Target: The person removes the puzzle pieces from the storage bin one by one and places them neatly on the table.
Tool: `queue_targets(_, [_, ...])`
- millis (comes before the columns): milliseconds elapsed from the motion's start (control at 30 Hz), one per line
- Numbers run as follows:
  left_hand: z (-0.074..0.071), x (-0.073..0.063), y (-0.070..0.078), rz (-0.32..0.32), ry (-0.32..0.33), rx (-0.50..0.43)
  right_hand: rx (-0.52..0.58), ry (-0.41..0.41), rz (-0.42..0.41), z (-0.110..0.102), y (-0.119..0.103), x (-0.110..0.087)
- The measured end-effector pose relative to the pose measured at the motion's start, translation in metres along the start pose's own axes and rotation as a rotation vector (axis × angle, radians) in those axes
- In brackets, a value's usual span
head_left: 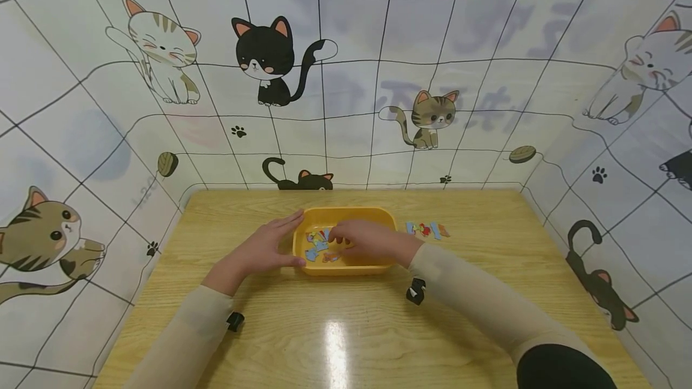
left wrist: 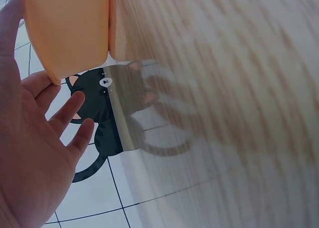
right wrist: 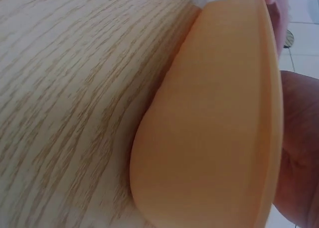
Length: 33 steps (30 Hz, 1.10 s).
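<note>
A yellow plastic tray [head_left: 346, 271] rests on the wooden table, several small colorful puzzle pieces [head_left: 316, 251] lying in its left half. My left hand [head_left: 265, 248] is at the tray's left end, thumb and fingers spread along the rim; in the left wrist view its fingers [left wrist: 70, 111] are loosely extended beside the tray [left wrist: 67, 34]. My right hand [head_left: 367, 239] reaches in over the tray's right side, fingers bent down at the pieces. I cannot tell whether it pinches one. In the right wrist view the tray wall [right wrist: 209, 118] hides most of that hand.
Right of the tray, a short row of colorful puzzle pieces [head_left: 427, 230] lies on the table [head_left: 281, 329]. Walls with cat drawings [head_left: 351, 89] enclose the table at the back and both sides.
</note>
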<state>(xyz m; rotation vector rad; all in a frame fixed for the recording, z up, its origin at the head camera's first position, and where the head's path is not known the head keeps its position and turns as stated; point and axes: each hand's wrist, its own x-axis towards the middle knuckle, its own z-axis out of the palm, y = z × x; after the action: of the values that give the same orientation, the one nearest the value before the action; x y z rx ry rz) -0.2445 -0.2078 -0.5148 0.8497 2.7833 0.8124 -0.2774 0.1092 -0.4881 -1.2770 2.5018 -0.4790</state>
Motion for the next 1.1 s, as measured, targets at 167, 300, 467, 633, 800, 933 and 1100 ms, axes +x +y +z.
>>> queue_targets(167, [-0.001, 0.0, 0.001, -0.004, -0.003, 0.005, 0.002, -0.047, -0.032, 0.003, -0.005, 0.009])
queue_targets(300, [0.0, 0.001, 0.001, -0.011, -0.006, 0.007, -0.009, -0.079, -0.071, 0.007, -0.005, 0.015])
queue_targets(467, [0.0, 0.001, 0.001, -0.006, -0.003, 0.004, -0.053, -0.101, -0.101, 0.012, -0.002, 0.018])
queue_targets(633, [0.001, 0.0, 0.0, 0.0, 0.0, 0.01, -0.042, -0.103, -0.099, 0.011, -0.001, 0.017])
queue_targets(800, [0.0, 0.001, 0.0, 0.018, 0.008, 0.013, -0.036, -0.106, -0.098, 0.008, -0.001, 0.014])
queue_targets(933, [0.001, 0.001, -0.001, 0.018, 0.006, 0.011, -0.049, -0.104, -0.103, 0.007, 0.0, 0.013])
queue_targets(1100, [0.002, 0.001, -0.003, 0.025, 0.014, 0.018, -0.055, -0.085, -0.096, 0.008, 0.001, 0.011])
